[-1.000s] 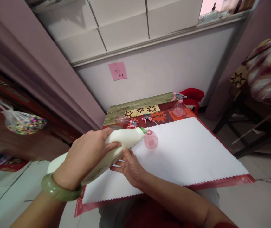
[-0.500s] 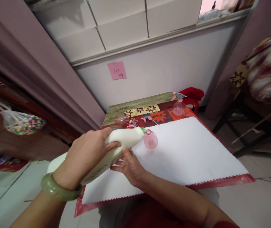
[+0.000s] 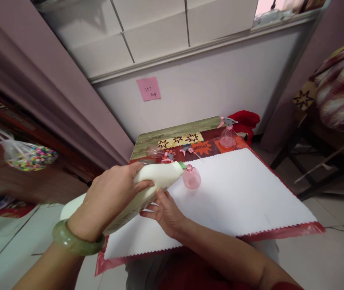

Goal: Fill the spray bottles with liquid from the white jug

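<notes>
My left hand, with a green bangle at the wrist, grips a large white bottle tilted down to the right. The bottle's green neck is at the mouth of a small clear pink spray bottle body, which stands upright without its top on the white mat. Whether liquid flows between them I cannot tell. My right hand steadies the white bottle from below, its thumb and fingers against the lower side. Beyond them lies a pink and grey spray head with a thin tube.
Another spray bottle stands upright at the table's back right. One more clear bottle lies on its side behind the white bottle. The white mat covers the table's front. A person in a checked garment is at the right.
The view shifts very slightly. Both hands, the white bottle and the pink bottle keep their places; the checked garment at the right moves a little.
</notes>
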Demonstrator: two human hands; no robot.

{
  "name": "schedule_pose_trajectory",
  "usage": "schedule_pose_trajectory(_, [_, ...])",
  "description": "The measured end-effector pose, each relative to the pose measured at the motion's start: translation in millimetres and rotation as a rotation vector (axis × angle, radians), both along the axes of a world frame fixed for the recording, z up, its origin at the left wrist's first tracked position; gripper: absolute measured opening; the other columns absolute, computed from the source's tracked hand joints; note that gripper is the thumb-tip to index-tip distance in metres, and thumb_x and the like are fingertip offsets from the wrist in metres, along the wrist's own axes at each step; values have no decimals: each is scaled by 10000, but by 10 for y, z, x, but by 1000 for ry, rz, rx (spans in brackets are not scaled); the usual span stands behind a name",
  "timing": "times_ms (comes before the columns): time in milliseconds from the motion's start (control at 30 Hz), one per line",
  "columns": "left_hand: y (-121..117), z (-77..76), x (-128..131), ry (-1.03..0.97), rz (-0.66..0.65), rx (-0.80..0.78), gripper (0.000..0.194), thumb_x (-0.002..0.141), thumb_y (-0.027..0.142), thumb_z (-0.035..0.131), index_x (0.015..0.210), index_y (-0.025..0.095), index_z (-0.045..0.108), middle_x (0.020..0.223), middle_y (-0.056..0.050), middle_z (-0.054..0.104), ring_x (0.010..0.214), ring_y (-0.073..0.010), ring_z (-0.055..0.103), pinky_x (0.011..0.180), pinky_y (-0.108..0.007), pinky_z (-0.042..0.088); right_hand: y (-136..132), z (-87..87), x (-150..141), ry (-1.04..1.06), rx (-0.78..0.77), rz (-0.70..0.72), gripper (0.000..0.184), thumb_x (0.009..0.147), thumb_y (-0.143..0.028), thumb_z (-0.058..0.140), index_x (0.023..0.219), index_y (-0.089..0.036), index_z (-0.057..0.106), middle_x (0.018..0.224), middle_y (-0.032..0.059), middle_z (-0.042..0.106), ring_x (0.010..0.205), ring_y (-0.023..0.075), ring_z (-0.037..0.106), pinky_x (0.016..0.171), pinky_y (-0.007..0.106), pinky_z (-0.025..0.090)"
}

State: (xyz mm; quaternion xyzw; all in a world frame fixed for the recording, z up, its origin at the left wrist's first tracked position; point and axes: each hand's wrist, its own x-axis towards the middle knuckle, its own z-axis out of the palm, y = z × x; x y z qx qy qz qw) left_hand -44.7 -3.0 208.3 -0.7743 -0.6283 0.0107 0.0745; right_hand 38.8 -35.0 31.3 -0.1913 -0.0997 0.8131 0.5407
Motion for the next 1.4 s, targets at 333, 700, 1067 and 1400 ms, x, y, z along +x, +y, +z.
schedule_pose_trajectory(333, [-3, 18, 7, 12, 4, -26, 324, 815, 561, 622, 978, 310, 745, 767, -105, 742, 726, -372, 690, 585, -384, 413, 0, -1, -7, -8, 4, 1, 825, 611, -736, 862, 1195, -262, 521, 1078, 22, 725, 896, 227, 728, 815, 435, 573])
schedule_pose_trajectory(700, [11, -24, -34, -14, -43, 38, 285, 794, 542, 697, 931, 299, 756, 698, -99, 725, 639, -340, 669, 537, -350, 344, -8, 15, 6, -4, 2, 6, 820, 635, -725, 855, 1218, -259, 515, 1107, 39, 717, 901, 226, 721, 830, 439, 562])
schedule_pose_trajectory(1067, [17, -6, -17, 12, -1, 1, 330, 804, 574, 677, 974, 302, 755, 744, -90, 734, 673, -317, 672, 554, -338, 339, -17, 15, 1, -12, 1, 1, 851, 619, -746, 853, 1230, -261, 512, 1079, 32, 721, 901, 233, 730, 855, 460, 567])
schedule_pose_trajectory(1400, [27, -59, -44, -20, -16, 22, 377, 769, 588, 712, 1013, 305, 766, 721, -86, 728, 653, -316, 673, 547, -318, 325, -14, -8, 16, -32, 5, -5, 810, 639, -734, 848, 1212, -260, 528, 1091, 45, 722, 883, 229, 728, 853, 471, 575])
